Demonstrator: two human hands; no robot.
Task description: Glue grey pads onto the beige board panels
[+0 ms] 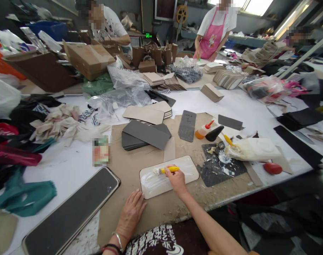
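A beige panel [182,170] with rounded corners and a dark edge lies on the brown board [110,209], streaked with white paste. My right hand [175,178] is closed around a yellow-handled brush [172,169], whose white bristles touch the panel left of its middle. Flat at the panel's lower left corner rests my left hand [131,209], fingers stretched out and holding nothing. Behind the panel are stacked dark grey panels [148,134] and beige panels [144,114]. To the right, a paste-smeared dark sheet [211,177] lies beside a white container [259,148] with another yellow brush [228,140].
Long dark panels [71,209] lie at the left front. An orange glue bottle [201,132], a black bottle [214,134] and a red object [272,168] stand or lie at the right. Fabric scraps [26,194] cover the left side. Other people work across the table.
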